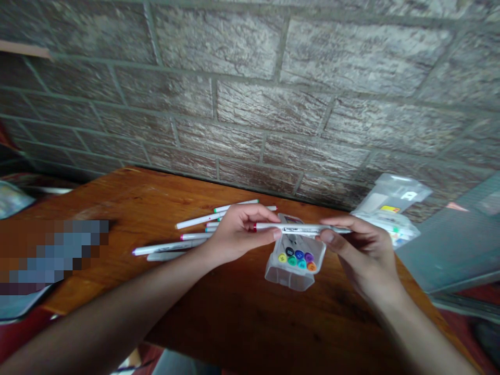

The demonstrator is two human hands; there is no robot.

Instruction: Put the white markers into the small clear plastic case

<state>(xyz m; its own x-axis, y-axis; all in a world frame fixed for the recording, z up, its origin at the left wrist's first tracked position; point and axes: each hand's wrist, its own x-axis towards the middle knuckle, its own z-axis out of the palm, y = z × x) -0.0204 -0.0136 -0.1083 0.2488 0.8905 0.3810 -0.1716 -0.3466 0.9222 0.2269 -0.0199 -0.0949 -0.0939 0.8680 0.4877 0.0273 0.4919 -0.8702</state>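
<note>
Between my two hands a white marker (300, 229) with a red left end is held level. My left hand (238, 232) pinches it near the red end. At its grey right end, my right hand (363, 250) grips it between thumb and fingers. Just below the marker lies a clear plastic case (291, 278) holding several markers with coloured, numbered ends, among them yellow, green, blue, purple and orange. Several loose white markers (160, 248) lie left of the case, partly hidden behind my left hand.
A wooden table (128, 203) stands against a stone-block wall (242, 104). At the back right is an open clear plastic container (402, 190) with a bag-like bundle in front. On the left, a pixelated screen device (23, 304) sits by the table edge.
</note>
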